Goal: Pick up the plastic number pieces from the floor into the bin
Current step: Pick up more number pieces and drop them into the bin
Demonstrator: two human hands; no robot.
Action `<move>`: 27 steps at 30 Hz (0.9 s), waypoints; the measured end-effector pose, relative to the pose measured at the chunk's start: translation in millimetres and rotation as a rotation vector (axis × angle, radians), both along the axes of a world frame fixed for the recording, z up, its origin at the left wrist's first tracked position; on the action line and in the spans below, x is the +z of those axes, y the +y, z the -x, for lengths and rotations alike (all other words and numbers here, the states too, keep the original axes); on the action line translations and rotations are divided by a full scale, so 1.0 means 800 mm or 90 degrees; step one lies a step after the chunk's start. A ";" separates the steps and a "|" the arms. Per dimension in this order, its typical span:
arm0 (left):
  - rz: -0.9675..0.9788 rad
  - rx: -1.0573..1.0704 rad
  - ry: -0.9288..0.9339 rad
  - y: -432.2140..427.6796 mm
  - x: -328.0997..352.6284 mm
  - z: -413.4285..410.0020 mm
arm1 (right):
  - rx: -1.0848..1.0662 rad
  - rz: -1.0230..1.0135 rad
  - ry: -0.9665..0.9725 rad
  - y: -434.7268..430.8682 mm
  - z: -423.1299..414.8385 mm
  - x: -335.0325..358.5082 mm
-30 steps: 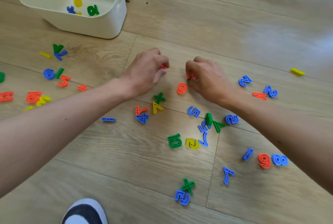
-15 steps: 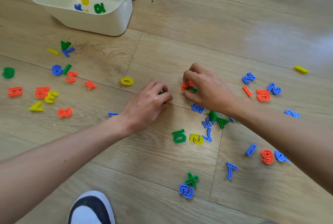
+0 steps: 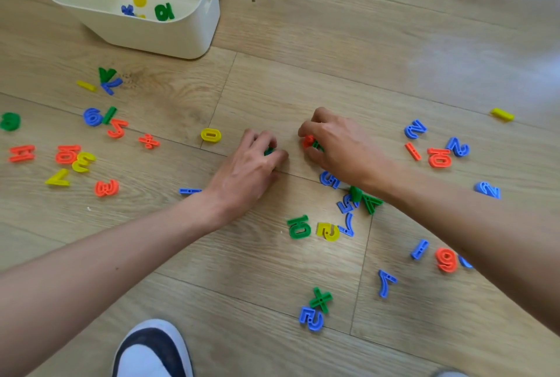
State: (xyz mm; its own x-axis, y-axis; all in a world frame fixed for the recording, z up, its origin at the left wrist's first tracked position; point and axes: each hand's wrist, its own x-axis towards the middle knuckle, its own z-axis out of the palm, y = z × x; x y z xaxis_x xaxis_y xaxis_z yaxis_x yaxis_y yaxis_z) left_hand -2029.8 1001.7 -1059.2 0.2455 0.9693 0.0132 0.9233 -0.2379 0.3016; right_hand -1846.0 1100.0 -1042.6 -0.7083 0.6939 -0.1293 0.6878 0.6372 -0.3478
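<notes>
Both hands work mid-floor: the left hand curls its fingers around a green plastic piece. The right hand pinches orange and green plastic pieces, well apart from the cream plastic bin.

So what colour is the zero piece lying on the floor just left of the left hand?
Yellow. The zero piece shows clearly in the head view, lying apart from the left hand.

Bright plastic number pieces lie scattered flat across the floor; the cream bin, at eleven o'clock, holds a few.
</notes>
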 end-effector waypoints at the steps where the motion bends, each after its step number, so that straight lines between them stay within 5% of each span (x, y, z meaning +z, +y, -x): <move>1: 0.001 0.000 -0.004 0.001 0.000 0.000 | 0.000 0.009 0.004 0.000 -0.001 0.001; 14: 0.040 0.028 -0.140 0.014 -0.006 0.005 | -0.147 0.092 0.134 -0.025 -0.052 0.034; 17: 0.113 0.189 -0.360 0.019 0.013 -0.010 | -0.182 0.116 0.194 -0.031 -0.049 0.044; 23: 0.513 0.440 -1.132 0.023 0.047 -0.059 | -0.186 0.159 0.322 -0.045 -0.023 0.073; 27: 0.651 0.503 -1.292 0.023 0.055 -0.068 | -0.146 0.160 0.302 -0.053 -0.015 0.072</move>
State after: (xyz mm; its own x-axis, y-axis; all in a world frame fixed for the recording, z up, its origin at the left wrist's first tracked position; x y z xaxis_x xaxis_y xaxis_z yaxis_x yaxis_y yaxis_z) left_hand -1975.1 1020.0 -1015.4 0.2762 0.6875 -0.6716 -0.7341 0.6020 0.3143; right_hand -1834.1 1057.6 -985.1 -0.5648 0.8251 -0.0147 0.5304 0.3493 -0.7724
